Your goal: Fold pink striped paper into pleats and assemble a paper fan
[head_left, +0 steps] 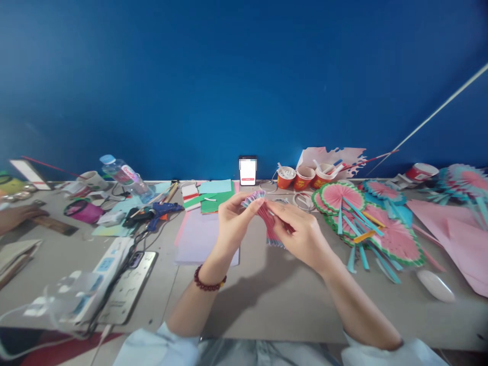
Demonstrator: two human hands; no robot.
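Observation:
A pleated paper fan point(269, 223), pink with bluish edges, is held above the table between both hands. My left hand point(233, 217), with a dark red bead bracelet point(209, 279) at its wrist, pinches the upper end between thumb and fingers. From the right, my right hand point(301, 231) grips the pleats near the middle, its fingers curled and partly hiding the paper. The folds stay bunched at the middle and spread a little at both ends. Finished-looking watermelon-patterned paper fans point(341, 197) lie to the right of my hands.
Behind my hands stand a propped phone point(248, 171) and paper cups point(305, 177). To the left are coloured paper sheets point(206, 236), a blue glue gun point(162, 211), a bottle point(125, 175), a power strip point(102, 277) and another phone point(131, 287). Another person's hand point(19, 218) is at the far left. A white mouse point(435, 285) lies right.

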